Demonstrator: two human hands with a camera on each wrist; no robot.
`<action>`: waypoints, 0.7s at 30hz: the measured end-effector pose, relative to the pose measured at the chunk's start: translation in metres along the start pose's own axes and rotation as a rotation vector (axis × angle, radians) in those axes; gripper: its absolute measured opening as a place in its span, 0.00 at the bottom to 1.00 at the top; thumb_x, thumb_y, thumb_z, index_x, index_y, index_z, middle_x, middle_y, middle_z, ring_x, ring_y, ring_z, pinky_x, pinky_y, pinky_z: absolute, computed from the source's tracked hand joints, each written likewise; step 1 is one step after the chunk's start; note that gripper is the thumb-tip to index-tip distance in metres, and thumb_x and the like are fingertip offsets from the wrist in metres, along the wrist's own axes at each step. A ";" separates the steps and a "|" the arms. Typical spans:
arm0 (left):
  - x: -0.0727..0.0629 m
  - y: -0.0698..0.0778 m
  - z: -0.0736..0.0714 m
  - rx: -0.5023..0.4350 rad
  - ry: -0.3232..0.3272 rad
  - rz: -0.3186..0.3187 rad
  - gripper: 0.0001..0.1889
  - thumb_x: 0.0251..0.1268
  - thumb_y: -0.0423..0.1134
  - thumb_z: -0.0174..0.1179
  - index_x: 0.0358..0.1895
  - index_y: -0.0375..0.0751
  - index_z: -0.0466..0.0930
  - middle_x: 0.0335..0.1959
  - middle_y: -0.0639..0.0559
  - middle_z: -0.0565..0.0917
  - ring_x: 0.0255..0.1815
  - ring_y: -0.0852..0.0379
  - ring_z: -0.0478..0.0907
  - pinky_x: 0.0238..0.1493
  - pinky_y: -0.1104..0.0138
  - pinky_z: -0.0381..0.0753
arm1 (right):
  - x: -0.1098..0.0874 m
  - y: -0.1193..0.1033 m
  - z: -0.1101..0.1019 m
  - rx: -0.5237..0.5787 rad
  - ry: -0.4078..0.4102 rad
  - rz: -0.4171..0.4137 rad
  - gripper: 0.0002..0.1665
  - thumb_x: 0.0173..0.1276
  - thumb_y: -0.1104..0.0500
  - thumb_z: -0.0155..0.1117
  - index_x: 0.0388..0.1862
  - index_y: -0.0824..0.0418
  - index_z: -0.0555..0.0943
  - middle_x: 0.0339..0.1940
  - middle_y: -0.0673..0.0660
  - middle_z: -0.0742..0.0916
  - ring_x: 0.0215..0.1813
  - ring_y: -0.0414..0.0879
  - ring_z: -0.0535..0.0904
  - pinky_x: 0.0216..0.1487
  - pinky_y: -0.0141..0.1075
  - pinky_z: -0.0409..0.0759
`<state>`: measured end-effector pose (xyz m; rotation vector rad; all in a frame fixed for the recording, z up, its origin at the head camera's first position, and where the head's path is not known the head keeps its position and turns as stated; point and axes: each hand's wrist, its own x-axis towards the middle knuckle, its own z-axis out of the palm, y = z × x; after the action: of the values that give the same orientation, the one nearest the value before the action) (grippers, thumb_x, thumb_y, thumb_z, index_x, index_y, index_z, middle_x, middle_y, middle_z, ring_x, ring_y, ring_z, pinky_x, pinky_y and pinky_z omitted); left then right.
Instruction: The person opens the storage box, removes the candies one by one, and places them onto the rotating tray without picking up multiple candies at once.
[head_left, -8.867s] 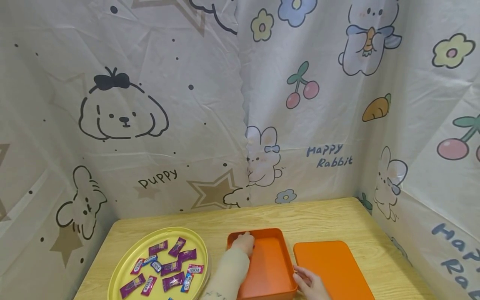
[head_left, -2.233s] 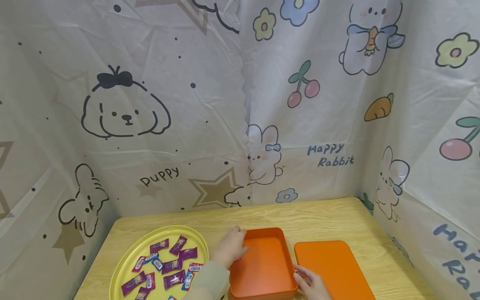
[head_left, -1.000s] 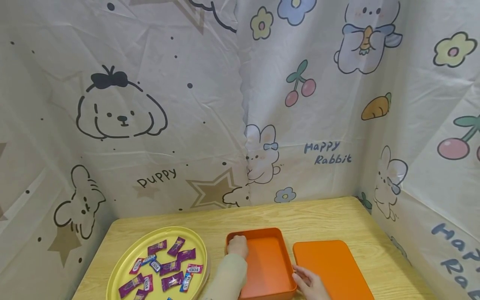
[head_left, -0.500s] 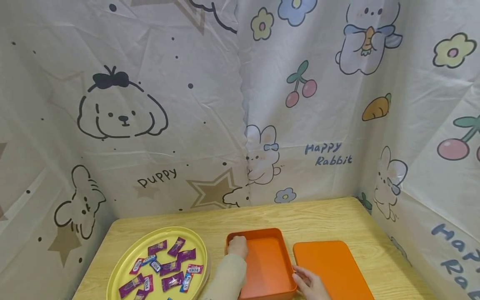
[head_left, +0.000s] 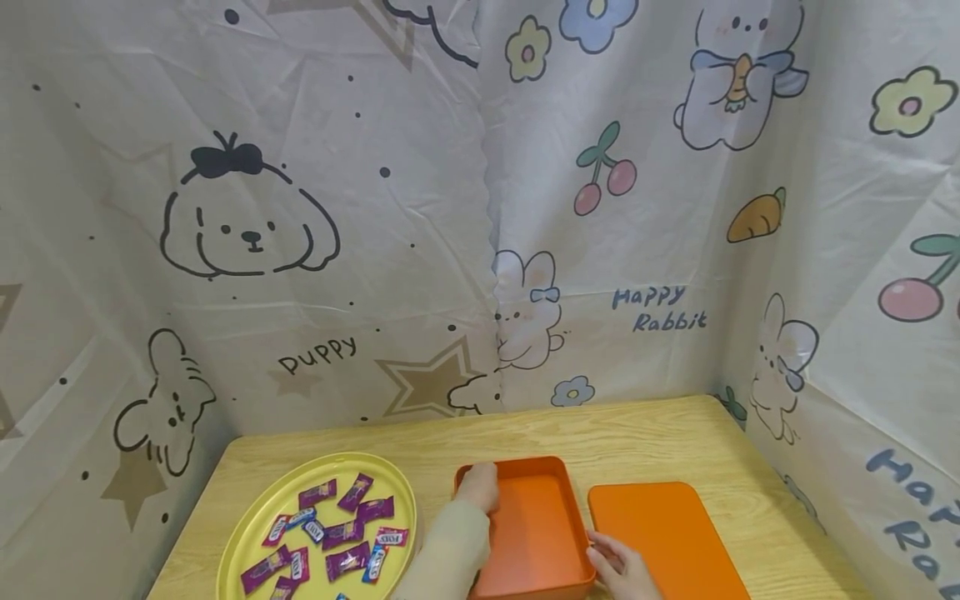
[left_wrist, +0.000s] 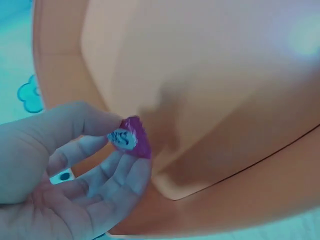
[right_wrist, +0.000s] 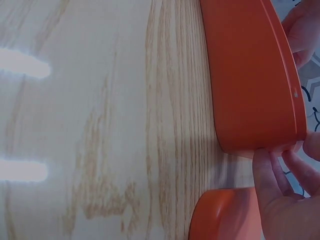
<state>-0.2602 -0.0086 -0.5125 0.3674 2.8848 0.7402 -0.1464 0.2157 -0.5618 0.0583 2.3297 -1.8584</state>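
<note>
My left hand [head_left: 480,485] reaches into the back left corner of the open orange box [head_left: 536,525]. Its thumb and fingers pinch a small wrapped candy [left_wrist: 131,139], pink-purple with a pale lettered label, above the box floor; the head view hides it behind the hand. On the box's right side, near the front corner, my right hand [head_left: 621,567] holds the wall. In the right wrist view its fingers [right_wrist: 267,175] press the outside and the thumb lies at the rim. Left of the box, a round yellow tray [head_left: 251,527] bears several purple, pink and blue wrapped candies [head_left: 348,560].
A flat orange lid [head_left: 667,533] lies on the wooden table [head_left: 600,433] right of the box, close to my right hand. Behind the table and along both sides hangs a pale printed curtain [head_left: 420,208].
About two seconds ago my left hand was over the box's left rim with something pink; it has since moved inside to the back left corner. My right hand stays at the box's right wall.
</note>
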 end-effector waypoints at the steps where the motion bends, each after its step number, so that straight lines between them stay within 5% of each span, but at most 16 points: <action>1: -0.002 0.002 -0.004 -0.010 -0.018 0.004 0.10 0.41 0.18 0.61 0.25 0.32 0.72 0.23 0.46 0.74 0.21 0.55 0.64 0.21 0.66 0.65 | 0.000 -0.001 0.000 0.003 -0.002 0.000 0.32 0.69 0.54 0.53 0.58 0.82 0.64 0.51 0.76 0.76 0.51 0.62 0.76 0.43 0.43 0.80; 9: -0.007 0.016 -0.022 -0.146 -0.125 0.002 0.15 0.41 0.17 0.60 0.19 0.37 0.64 0.18 0.49 0.66 0.16 0.57 0.63 0.14 0.70 0.64 | -0.001 -0.002 0.000 0.018 -0.013 0.017 0.33 0.69 0.53 0.53 0.58 0.82 0.64 0.52 0.76 0.75 0.52 0.63 0.75 0.43 0.44 0.80; 21: -0.032 0.015 -0.045 -0.020 -0.069 0.173 0.13 0.39 0.21 0.65 0.23 0.36 0.69 0.20 0.53 0.68 0.21 0.58 0.64 0.19 0.71 0.66 | 0.000 -0.001 -0.001 0.027 -0.011 0.052 0.36 0.68 0.50 0.53 0.59 0.81 0.63 0.53 0.76 0.75 0.53 0.63 0.74 0.44 0.45 0.79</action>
<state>-0.2356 -0.0249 -0.4639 0.6340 2.8042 0.7654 -0.1463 0.2168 -0.5602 0.1101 2.2740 -1.8605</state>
